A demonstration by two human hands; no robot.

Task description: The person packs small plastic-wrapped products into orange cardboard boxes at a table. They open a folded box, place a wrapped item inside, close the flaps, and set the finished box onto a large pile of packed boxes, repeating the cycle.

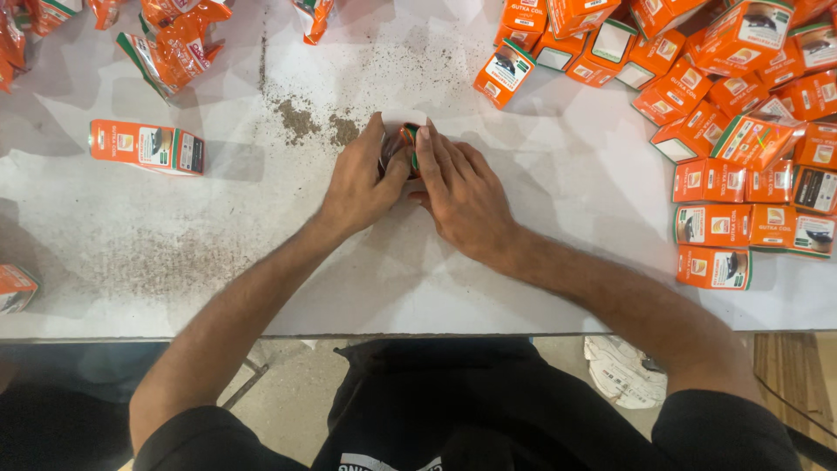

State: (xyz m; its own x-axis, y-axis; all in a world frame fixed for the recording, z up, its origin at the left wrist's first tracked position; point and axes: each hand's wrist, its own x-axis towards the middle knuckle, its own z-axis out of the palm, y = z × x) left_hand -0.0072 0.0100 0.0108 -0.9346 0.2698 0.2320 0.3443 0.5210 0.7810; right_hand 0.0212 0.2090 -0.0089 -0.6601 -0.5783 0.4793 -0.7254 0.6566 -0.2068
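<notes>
Small orange carton (404,144) clamped between left hand (359,183) and right hand (460,194), pressed on white table (261,244) at centre. Dark spilled powder (301,120) seen just beyond. Single carton (146,146) lying left; finished cartons (741,174) heaped right.

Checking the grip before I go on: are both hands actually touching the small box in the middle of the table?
Touching. The head view shows the left hand and right hand wrapped around the small box, fingers pressed on it with no gap.

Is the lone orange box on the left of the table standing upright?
No, the lone orange box lies flat on its side on the white table, well apart from both hands.
</notes>
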